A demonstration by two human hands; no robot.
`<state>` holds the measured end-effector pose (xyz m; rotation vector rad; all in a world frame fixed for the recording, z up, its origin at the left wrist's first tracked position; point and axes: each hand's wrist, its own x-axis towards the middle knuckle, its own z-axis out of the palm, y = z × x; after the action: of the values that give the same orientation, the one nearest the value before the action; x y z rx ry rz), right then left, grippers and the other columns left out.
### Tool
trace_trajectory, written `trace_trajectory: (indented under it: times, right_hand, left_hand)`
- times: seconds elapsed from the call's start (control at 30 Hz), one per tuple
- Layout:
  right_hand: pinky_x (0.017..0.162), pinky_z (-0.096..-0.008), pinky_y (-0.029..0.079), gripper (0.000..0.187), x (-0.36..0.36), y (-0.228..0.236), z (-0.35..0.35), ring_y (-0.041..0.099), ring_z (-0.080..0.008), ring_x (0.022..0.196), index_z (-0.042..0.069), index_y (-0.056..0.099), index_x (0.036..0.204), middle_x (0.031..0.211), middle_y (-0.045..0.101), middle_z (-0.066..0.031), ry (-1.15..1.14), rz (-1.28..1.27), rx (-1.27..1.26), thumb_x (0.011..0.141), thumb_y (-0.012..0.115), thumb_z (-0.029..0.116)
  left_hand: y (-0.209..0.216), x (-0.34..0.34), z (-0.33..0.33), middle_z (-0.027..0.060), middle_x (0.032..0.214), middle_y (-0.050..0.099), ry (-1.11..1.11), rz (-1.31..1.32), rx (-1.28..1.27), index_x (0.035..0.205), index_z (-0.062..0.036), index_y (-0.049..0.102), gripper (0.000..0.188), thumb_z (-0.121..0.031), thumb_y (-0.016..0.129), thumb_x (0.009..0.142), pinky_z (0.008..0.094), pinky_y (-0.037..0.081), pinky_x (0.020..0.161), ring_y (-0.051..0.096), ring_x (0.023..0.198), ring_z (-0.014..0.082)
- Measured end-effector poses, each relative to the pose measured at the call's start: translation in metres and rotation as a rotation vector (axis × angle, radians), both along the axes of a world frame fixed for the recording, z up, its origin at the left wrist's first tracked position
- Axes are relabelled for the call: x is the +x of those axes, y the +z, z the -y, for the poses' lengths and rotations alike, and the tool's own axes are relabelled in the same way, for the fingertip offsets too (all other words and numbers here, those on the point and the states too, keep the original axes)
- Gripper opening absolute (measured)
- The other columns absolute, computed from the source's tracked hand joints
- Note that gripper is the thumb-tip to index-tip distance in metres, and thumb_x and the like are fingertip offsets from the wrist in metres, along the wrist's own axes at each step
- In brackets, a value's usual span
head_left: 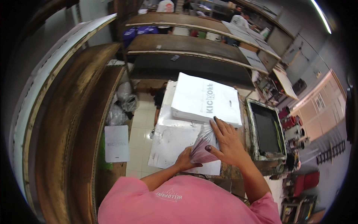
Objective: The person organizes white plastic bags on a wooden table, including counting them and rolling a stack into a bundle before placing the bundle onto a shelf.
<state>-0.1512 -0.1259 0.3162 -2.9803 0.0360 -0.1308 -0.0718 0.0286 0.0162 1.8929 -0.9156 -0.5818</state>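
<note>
A bent bundle of thin white bags (203,143) stands on edge close in front of me, its layers fanned apart. My left hand (185,160) grips the bundle's lower left side, thumb at the near edge. My right hand (228,143) rests against its right side with fingers stretched forward and thumb spread away from them. Just beyond lies a thick, flat stack of white bags (194,91) with dark print and a small handle slot. My right fingertips are by that stack's near edge. Beneath everything is a white, smudged board (167,143).
A dark-meshed printing screen frame (266,128) lies to the right, near several ink containers (292,122). Long wooden shelves (80,112) run along the left, where a single printed bag (116,143) lies beside clear plastic (125,99). Long tables (186,43) and other people (240,20) are farther back.
</note>
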Motion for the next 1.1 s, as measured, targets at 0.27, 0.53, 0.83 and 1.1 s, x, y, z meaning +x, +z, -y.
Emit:
trace_trajectory:
  times: [0.27, 0.53, 0.83, 1.1]
  right_hand:
    - [0.127, -0.0551, 0.011, 0.087, 0.002, -0.003, 0.012, 0.024, -0.0423, 0.154, -0.006, 0.028, 0.157, 0.162, 0.03, -0.0294, 0.038, 0.108, 0.039, 0.095, 0.052, 0.049]
    - [0.129, -0.0497, 0.008, 0.096, 0.011, 0.016, 0.017, 0.019, -0.0412, 0.156, -0.01, 0.021, 0.158, 0.164, 0.025, -0.0313, 0.19, 0.122, 0.035, 0.094, 0.048, 0.057]
    - [0.128, -0.0525, 0.008, 0.096, 0.005, -0.014, 0.009, 0.016, -0.044, 0.156, -0.012, 0.021, 0.157, 0.165, 0.022, -0.032, 0.084, -0.022, -0.055, 0.094, 0.049, 0.054]
    - [0.128, -0.0531, 0.01, 0.094, -0.003, -0.017, 0.016, 0.016, -0.0446, 0.156, -0.009, 0.017, 0.159, 0.165, 0.02, -0.0316, 0.067, 0.065, -0.012, 0.097, 0.053, 0.05]
  left_hand:
    - [0.033, 0.03, 0.028, 0.0184, 0.145, 0.052, -0.126, -0.046, -0.334, 0.15, -0.0034, 0.038, 0.121, -0.041, 0.102, 0.055, 0.044, 0.042, 0.114, 0.052, 0.136, 0.0344]
    - [0.029, 0.026, 0.028, 0.0192, 0.143, 0.05, -0.125, 0.044, -0.395, 0.15, -0.0031, 0.035, 0.121, -0.041, 0.102, 0.056, 0.0452, 0.042, 0.114, 0.05, 0.135, 0.0356]
    - [0.022, 0.02, 0.024, 0.0211, 0.148, 0.045, -0.086, 0.073, -0.396, 0.155, -0.0008, 0.026, 0.131, -0.045, 0.101, 0.057, 0.0444, 0.04, 0.116, 0.046, 0.139, 0.0376]
    - [0.039, 0.015, 0.024, 0.0171, 0.129, 0.063, -0.024, 0.083, -0.379, 0.142, -0.0008, 0.041, 0.108, -0.036, 0.102, 0.059, 0.0414, 0.052, 0.102, 0.063, 0.12, 0.0328]
